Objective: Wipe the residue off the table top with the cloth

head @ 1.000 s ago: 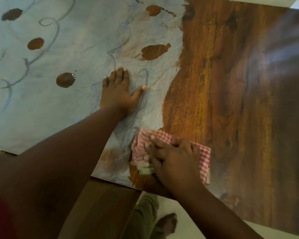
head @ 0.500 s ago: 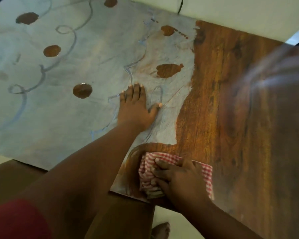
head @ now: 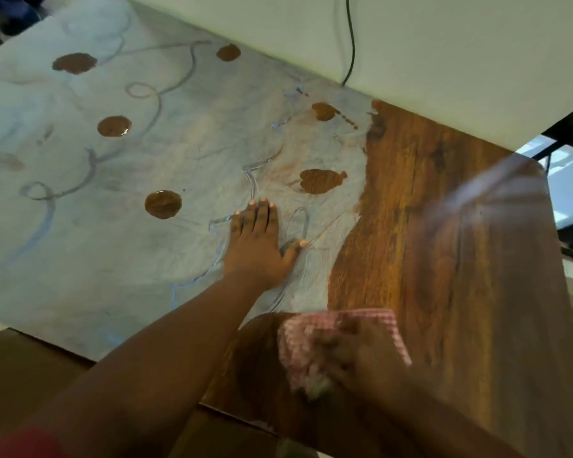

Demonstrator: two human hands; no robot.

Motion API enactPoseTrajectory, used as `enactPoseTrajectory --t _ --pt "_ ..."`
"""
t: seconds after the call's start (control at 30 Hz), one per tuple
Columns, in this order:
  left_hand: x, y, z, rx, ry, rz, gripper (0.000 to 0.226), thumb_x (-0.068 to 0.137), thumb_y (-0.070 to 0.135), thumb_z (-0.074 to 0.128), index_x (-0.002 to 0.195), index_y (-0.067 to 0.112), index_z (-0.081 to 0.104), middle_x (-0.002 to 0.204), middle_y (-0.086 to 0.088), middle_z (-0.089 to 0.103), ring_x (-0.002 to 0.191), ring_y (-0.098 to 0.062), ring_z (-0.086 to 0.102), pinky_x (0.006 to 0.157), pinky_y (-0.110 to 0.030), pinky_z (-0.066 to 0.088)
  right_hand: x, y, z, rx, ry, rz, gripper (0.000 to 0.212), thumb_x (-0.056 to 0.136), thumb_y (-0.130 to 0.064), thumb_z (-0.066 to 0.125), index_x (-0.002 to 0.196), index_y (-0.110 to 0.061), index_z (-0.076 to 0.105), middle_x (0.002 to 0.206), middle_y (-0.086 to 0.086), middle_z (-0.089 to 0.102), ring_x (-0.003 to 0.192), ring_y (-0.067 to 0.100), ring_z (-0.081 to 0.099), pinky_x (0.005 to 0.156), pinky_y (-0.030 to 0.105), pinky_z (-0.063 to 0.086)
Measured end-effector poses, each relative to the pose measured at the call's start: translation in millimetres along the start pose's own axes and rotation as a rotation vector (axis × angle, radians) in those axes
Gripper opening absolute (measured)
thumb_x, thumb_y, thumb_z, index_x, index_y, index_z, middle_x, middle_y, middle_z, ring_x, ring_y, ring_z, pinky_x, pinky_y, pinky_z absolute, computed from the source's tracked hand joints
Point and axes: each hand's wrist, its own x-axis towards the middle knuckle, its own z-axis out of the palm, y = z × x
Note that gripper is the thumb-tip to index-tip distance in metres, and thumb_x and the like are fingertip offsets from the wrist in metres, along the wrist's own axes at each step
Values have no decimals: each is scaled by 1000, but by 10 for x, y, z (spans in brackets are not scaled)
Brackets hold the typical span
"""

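A wooden table top is bare on its right side. Pale grey-white residue with blue squiggles covers the left and middle. Several brown blobs sit in it. My left hand lies flat, fingers straight, on the residue near its right border. Near the table's front edge a red-and-white checked cloth lies under my right hand, which presses on it and is blurred. A bare patch of wood shows left of the cloth.
A white wall runs along the table's far edge, with a black cable hanging down it. A brown floor or bench surface lies below the table's front left edge. Dark furniture stands at the far right.
My right hand has rubbed the cloth along the front edge, and the bare wood patch left of it has grown. The left hand stays planted. The view has tilted up.
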Motion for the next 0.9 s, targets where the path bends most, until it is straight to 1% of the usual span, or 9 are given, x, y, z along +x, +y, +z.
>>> enactPoseTrajectory --t 0.1,0.2,0.3,0.43,0.5,0.6,0.7,0.8,0.9 --pt "9 15 -1 -9 2 -7 91 87 70 5 152 7 5 160 -12 2 147 -27 -4 117 -44 -9 481 258 -141 17 130 157 38 85 -55 39 107 -42 68 119 -26 60 99 26 55 80 47 46" --pt "15 4 -1 -55 10 -17 83 88 61 1 152 9 9 160 -11 4 147 -24 -3 118 -41 -8 816 45 -144 -102 166 198 36 83 -49 40 99 -42 71 114 -18 66 93 31 56 73 45 45" --pt "10 -3 -11 -99 -25 -5 89 83 64 -4 152 10 6 161 -9 0 147 -21 -7 117 -38 -12 607 -201 -45 -113 125 16 34 80 -45 40 96 -42 70 110 -20 66 97 30 61 71 45 49" --pt "37 -55 -92 -54 -75 29 96 79 71 -7 153 12 5 161 -7 -1 147 -19 -9 114 -35 -18 252 78 -72 -119 -78 -285 36 84 -50 40 116 -50 57 126 -29 55 102 18 59 70 34 50" --pt "55 -113 -155 46 -93 120 99 77 74 -15 152 12 3 161 -7 0 147 -19 -9 114 -36 -19 290 414 -165 -131 -89 -244 35 84 -51 41 113 -50 60 121 -29 59 99 18 61 71 37 53" --pt "132 -229 -233 170 -103 232 96 79 73 -14 153 14 3 161 -7 2 147 -20 -6 116 -39 -15 649 873 -438 -143 21 22 38 89 -54 33 111 -48 64 115 -20 65 105 23 54 81 41 46" --pt "297 -355 -283 211 -83 237 87 86 69 -3 153 15 6 160 -7 5 146 -20 -6 117 -39 -13 1168 953 -576 -84 41 215 35 95 -50 39 128 -49 50 139 -22 46 122 28 37 97 41 32" --pt "511 -447 -308 195 -68 155 84 86 66 -3 153 15 4 161 -7 0 145 -17 -11 115 -38 -16 1436 576 -498 -99 21 177 39 99 -45 36 137 -46 40 148 -23 31 126 30 30 101 45 27" --pt "693 -491 -317 167 -64 85 87 84 66 -6 153 14 3 161 -7 0 147 -21 -7 115 -38 -15 1177 110 -317 -86 -23 22 38 97 -45 37 134 -44 46 142 -22 43 129 32 35 98 48 32"
